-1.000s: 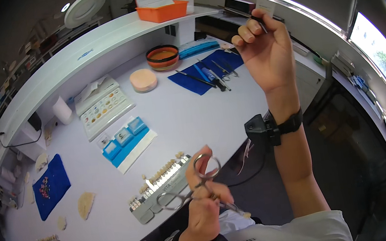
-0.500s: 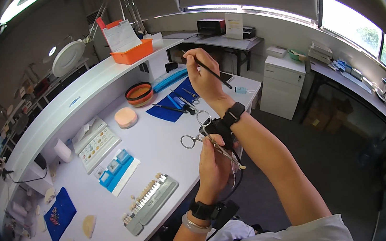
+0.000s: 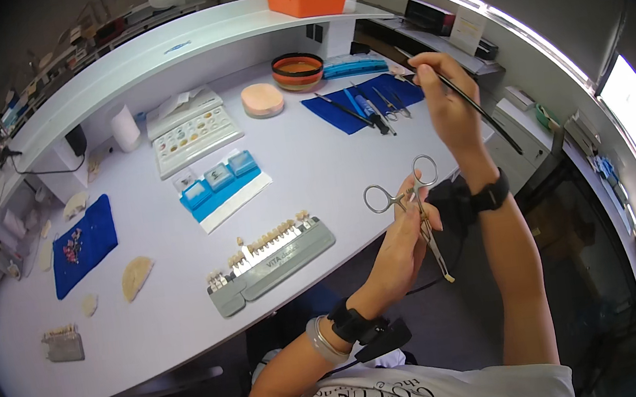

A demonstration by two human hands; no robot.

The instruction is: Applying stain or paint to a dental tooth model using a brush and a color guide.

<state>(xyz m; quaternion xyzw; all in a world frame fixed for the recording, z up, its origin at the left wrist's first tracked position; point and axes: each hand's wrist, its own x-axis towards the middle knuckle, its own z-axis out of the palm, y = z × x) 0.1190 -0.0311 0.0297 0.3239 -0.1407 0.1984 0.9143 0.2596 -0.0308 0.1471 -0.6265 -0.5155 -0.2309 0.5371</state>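
My left hand is closed round a pair of silver locking forceps, held in front of the table's near edge. The two finger rings point up and the jaws point down. A small yellowish tooth-shaped piece sits at the jaw tips. Farther right and higher, my right hand grips a slim black-handled brush, whose butt slants down to the right. Its working end, beyond the fingers, is too small to make out. Left of my left hand lies a grey shade guide with a row of tooth-coloured tabs.
On the white table are a blue cloth with tools, a round pink-lidded box, an orange-black bowl, a white palette case, small blue boxes and another blue cloth. An orange bin stands on the shelf.
The view has turned, so the table shows more fully and sits lower right to left. My hands are farther apart; the right wrist no longer overlaps the forceps. Both grips are unchanged.
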